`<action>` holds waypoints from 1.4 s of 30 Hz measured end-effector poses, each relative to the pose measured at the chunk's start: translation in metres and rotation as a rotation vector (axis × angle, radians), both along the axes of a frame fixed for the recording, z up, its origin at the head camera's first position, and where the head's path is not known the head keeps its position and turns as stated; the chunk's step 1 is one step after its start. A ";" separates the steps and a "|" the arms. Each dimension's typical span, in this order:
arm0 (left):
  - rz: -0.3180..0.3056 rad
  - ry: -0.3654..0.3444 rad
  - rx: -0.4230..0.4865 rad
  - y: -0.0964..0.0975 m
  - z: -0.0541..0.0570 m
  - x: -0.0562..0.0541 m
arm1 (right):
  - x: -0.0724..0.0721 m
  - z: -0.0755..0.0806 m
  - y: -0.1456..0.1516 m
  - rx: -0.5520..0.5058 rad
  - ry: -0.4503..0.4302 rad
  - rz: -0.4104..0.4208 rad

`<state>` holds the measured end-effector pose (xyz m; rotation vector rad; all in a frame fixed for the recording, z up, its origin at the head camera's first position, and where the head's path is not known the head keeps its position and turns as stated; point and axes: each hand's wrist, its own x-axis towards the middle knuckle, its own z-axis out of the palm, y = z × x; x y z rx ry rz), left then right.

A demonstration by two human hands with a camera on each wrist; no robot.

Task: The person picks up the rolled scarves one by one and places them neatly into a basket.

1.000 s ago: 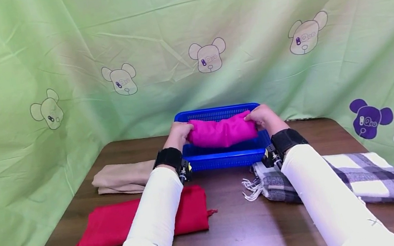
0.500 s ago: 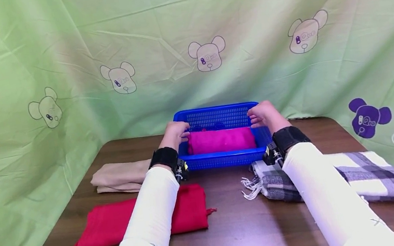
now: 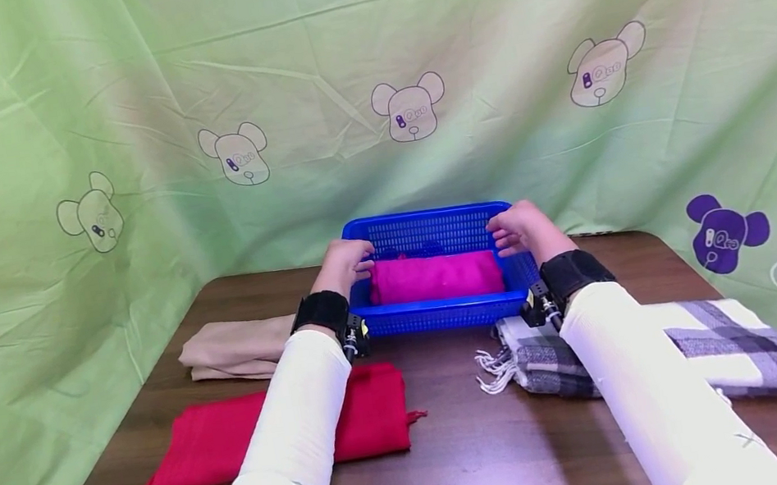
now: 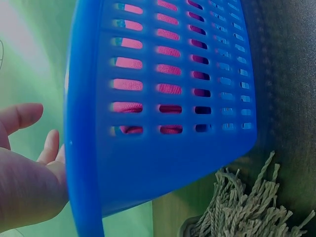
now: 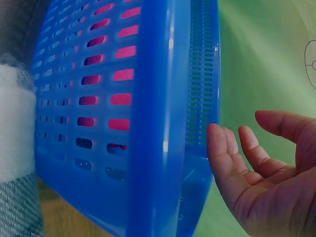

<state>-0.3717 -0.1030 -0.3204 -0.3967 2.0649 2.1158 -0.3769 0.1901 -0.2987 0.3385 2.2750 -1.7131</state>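
Pink cloth (image 3: 437,278) down in the blue basket (image 3: 436,318), between your two sets of fingers
Your left hand (image 3: 345,263) and right hand (image 3: 523,230) hang loose at the basket's ends, fingers slightly curved, thumbs spread away; the cloth lies lower than your fingertips, apart from them.

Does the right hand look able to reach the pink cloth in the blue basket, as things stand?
Probably yes. The right hand holds nothing and is at the right end of the open-topped blue basket; nothing appears to cover the pink cloth from above.
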 end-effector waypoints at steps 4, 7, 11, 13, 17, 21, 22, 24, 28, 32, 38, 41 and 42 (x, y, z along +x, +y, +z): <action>-0.013 -0.012 -0.001 0.000 0.002 0.002 | 0.001 -0.001 0.000 0.006 0.000 0.005; -0.013 -0.018 -0.008 0.001 0.002 0.004 | 0.002 -0.003 -0.001 0.019 0.007 0.016; -0.010 -0.021 -0.018 0.002 0.001 0.004 | 0.005 -0.006 -0.005 0.024 0.013 0.043; -0.012 -0.026 -0.017 0.000 0.002 0.004 | 0.006 -0.007 -0.008 0.026 0.017 0.055; -0.021 -0.037 -0.017 -0.004 0.003 0.005 | 0.011 -0.005 -0.013 0.035 0.027 0.079; -0.056 -0.035 -0.036 -0.009 0.003 0.007 | 0.018 -0.001 -0.019 0.059 0.046 0.110; -0.069 -0.033 -0.038 -0.010 0.003 0.007 | 0.020 -0.001 -0.021 0.066 0.053 0.118; -0.097 -0.027 -0.043 -0.011 0.002 0.009 | 0.024 0.001 -0.025 0.078 0.066 0.139; -0.131 -0.021 -0.044 -0.012 0.001 0.013 | 0.032 0.004 -0.031 0.098 0.089 0.188; -0.152 -0.022 -0.050 -0.015 0.002 0.018 | 0.037 0.007 -0.037 0.111 0.115 0.241; -0.174 -0.017 -0.053 -0.022 0.002 0.024 | 0.047 0.010 -0.038 0.117 0.143 0.293; -0.184 -0.009 -0.073 -0.029 0.001 0.027 | 0.053 0.012 -0.042 0.114 0.153 0.327; -0.188 -0.004 -0.078 -0.030 0.001 0.028 | 0.056 0.012 -0.044 0.112 0.158 0.337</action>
